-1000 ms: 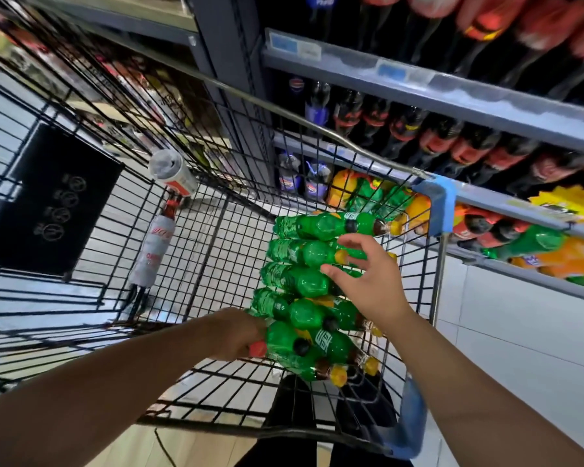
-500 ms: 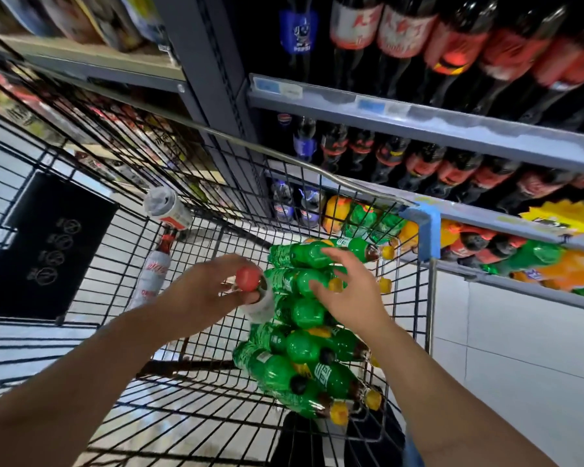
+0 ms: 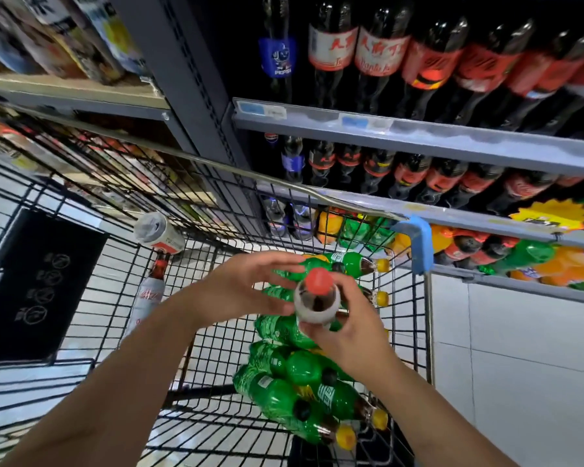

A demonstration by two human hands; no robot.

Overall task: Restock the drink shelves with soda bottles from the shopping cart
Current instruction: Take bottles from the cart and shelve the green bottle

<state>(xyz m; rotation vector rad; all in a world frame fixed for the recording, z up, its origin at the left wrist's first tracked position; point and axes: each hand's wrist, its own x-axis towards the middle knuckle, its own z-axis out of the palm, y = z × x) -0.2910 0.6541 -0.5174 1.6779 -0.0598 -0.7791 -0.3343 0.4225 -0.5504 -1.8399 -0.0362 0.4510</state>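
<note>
- The right hand (image 3: 351,332) comes in from the lower right, its fingers curled round the body of a bottle (image 3: 316,310). The bottle stands upright, its red cap (image 3: 318,280) facing the camera.
- The left hand (image 3: 236,288) lies against the bottle's left side with fingers stretched and relaxed. The thumb is close to the label, but I cannot tell whether it presses on it.
- The bottle is up in the air over the cart (image 3: 415,244), above its load and about level with the rim, not on any shelf.
- Below the hands a heap of green bottles (image 3: 284,375) lies on its side along the cart's right wall, yellow caps pointing right.
- Further left in the cart a pale bottle (image 3: 147,298) with a red neck leans against the far wire.
- Beyond the cart, a shelf (image 3: 418,136) carries price tags on its edge. Under it stands a row of cola bottles (image 3: 412,176), and larger ones stand above.
- The lowest row, behind the cart's rim, holds orange and green bottles (image 3: 533,254).
- Step in hand, as I judge it: one bottle is out of the cart and about to be shelved.
- The next move calls for a firm one-handed hold and a lift clear of the rim. It then needs a gap among matching red-labelled bottles where the bottle can be set upright without knocking its neighbours.
</note>
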